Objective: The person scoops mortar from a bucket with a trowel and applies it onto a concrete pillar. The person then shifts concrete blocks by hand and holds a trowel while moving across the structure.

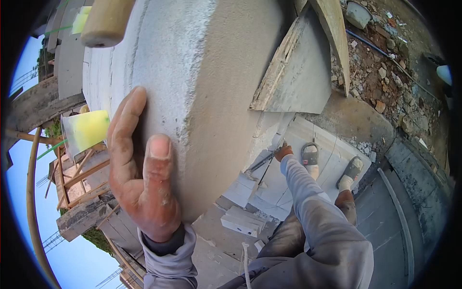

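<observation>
1. Left hand [147, 168]: part-open, resting on pale-grey, rough-edged masonry wall [231, 72], beside its long edge.
2. Right hand [283, 151]: closed around dark, slender tool [260, 163], near wall's base.
3. Bare wall face right of left hand.

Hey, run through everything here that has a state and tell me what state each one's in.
Left hand: open, resting against the pale wall.
Right hand: reaching low; too small to tell whether it grips anything.
Cup beside the left hand: partly filled with something yellow.
Sandals: both worn.
Grey panel: one edge rough and broken.
</observation>
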Tool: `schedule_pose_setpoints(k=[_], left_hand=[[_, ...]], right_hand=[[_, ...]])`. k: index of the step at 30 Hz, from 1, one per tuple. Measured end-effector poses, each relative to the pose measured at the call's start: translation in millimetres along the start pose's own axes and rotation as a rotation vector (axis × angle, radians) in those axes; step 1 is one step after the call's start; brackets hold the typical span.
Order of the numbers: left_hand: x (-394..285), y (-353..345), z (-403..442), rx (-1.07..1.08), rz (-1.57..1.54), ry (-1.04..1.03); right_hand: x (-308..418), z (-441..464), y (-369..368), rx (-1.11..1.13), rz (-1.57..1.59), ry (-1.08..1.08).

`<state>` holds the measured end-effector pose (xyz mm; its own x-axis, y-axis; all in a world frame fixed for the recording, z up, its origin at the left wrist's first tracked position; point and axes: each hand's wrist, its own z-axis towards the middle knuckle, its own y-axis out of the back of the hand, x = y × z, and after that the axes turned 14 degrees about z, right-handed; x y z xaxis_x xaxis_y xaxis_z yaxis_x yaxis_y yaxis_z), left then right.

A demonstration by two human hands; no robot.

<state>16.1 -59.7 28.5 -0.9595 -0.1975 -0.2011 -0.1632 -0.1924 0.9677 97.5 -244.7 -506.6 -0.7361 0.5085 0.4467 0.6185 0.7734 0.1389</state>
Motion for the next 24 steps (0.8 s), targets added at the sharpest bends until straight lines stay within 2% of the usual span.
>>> schedule_pose_setpoints(k=[1,2,5,6,8,10,11,15,18,21,24], left_hand=[[-1.4,-1.3,-0.5,0.018,-0.026,0.042],[-3.7,-3.0,-0.6,0.026,-0.064,0.049],[-5.2,-4.6,-0.6,0.020,-0.065,0.050],[-5.7,-5.6,-0.9,0.027,-0.033,0.051],[-7.9,-3.5,0.8,0.034,0.028,0.043],[-6.8,-5.6,1.2,0.026,0.022,0.017],[-5.7,-4.6,0.8,0.022,0.027,0.009],[-4.5,0.4,0.2,0.016,0.103,-0.004],[-6.5,-2.6,0.8,0.000,0.042,-0.014],[-11.4,-1.4,2.8,-0.024,-0.017,-0.020],[-14.4,1.7,2.7,-0.056,-0.038,-0.023]], right_hand=[[-17.6,30.5,-31.6,-0.021,0.036,0.020],[-7.0,21.2,-22.0,0.089,0.143,-0.041],[9.7,-9.1,-9.9,0.005,0.340,-0.075],[9.9,-12.0,-27.7,-0.146,0.242,0.037],[39.3,-46.9,-25.7,-0.158,0.251,0.239],[82.2,-80.1,-18.4,0.090,0.165,0.257],[83.8,-73.1,-53.7,0.063,0.116,0.475],[157.7,-124.8,-62.9,0.251,0.009,0.610],[178.8,-152.5,-68.2,0.297,-0.040,0.695],[169.2,-186.2,-46.6,0.293,-0.031,0.717],[139.2,-244.3,31.9,0.187,0.094,0.592]])
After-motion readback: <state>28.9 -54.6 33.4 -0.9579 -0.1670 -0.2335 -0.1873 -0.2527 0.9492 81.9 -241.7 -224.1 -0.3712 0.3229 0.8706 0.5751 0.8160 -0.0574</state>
